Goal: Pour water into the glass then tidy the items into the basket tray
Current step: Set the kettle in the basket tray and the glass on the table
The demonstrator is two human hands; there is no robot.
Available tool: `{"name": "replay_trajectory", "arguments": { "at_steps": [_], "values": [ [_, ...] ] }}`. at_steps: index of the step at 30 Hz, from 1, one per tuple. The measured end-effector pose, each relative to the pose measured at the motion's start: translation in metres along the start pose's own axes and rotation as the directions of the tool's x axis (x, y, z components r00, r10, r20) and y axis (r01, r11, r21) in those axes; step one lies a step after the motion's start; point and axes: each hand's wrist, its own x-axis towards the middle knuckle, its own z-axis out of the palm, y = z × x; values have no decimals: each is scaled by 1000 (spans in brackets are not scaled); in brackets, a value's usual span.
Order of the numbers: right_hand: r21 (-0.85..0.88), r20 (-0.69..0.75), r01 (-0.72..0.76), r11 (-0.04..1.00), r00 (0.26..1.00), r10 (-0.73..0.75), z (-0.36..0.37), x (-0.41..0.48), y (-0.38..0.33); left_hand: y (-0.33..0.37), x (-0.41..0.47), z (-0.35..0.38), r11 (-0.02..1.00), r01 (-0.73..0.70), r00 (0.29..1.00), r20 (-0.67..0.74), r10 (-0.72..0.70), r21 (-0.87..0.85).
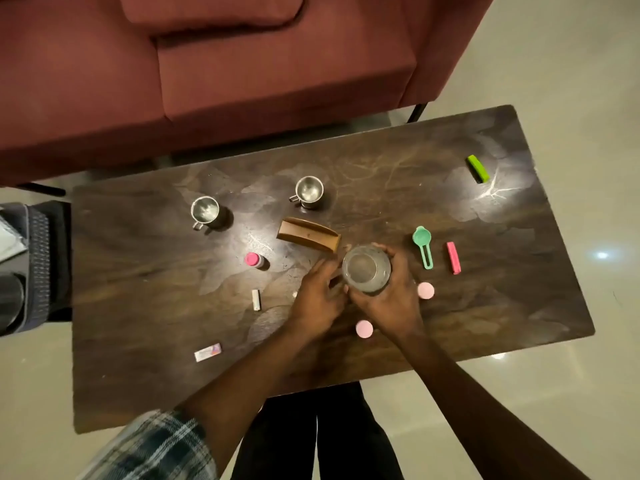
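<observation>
A clear glass (366,269) stands near the middle of the dark wooden table (519,271). My right hand (388,299) grips it from the near side, fingers wrapped around its wall. My left hand (317,294) is just left of the glass with loosely bent fingers; I cannot tell if it touches the glass. A small brown basket tray (308,234) lies just behind the glass. Two steel cups (205,211) (309,191) stand farther back. A small pink-capped bottle (254,260) stands to the left.
Scattered on the table: a green scoop (424,245), pink bar (453,258), two pink round lids (425,290) (364,329), green clip (478,169), small white stick (256,300), small packet (207,352). A red sofa (242,71) stands behind; a bag (31,265) sits at left.
</observation>
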Motion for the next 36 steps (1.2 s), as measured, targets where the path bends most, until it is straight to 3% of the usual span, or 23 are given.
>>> {"name": "replay_trajectory", "arguments": {
  "at_steps": [8, 15, 24, 36],
  "values": [
    [-44, 21, -19, 999, 1000, 20, 8, 60, 58, -52, 60, 37, 996, 90, 995, 49, -89, -22],
    [-68, 26, -31, 997, 999, 32, 8, 86, 83, -70, 87, 58, 997, 82, 996, 32, -83, 14],
    [-53, 65, -1, 999, 998, 5, 4, 101, 93, -63, 97, 64, 998, 63, 998, 0, -63, 28],
    [-68, 58, -43, 997, 997, 47, -10, 73, 75, -34, 59, 43, 984, 178, 983, 36, -179, 20]
  ]
}}
